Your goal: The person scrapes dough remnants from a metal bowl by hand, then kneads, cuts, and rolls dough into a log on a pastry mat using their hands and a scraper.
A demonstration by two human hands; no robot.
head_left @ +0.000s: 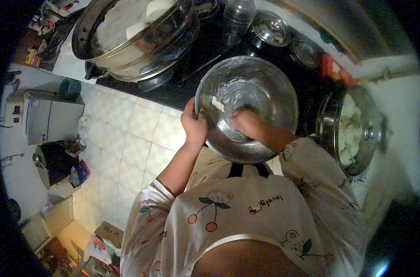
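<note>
Steel, dulled by pale smears, is seen in the wide bowl, which is placed at the near edge of the dark desk, its lower rim reaching beyond that edge in front of the wearer's body. The rim is grasped at its left side by the left hand, the thumb being laid against the metal. The right hand is lowered into the bowl with fingers curled toward the inner wall (whether anything is held in them cannot be told, as they are blurred and partly hidden). A small lump of white dough-like material is stuck to the inner wall, between the two hands and apart from both.

Toward the left end of the desk, a large steamer is set, in which a pale cloth and rounded white pieces are contained. Along the far edge, a clear jar and a small lidded pot are arranged. Beyond the bowl's right side, near the right end, a broad pan is covered by a glass lid, through which many white lumps are seen.
</note>
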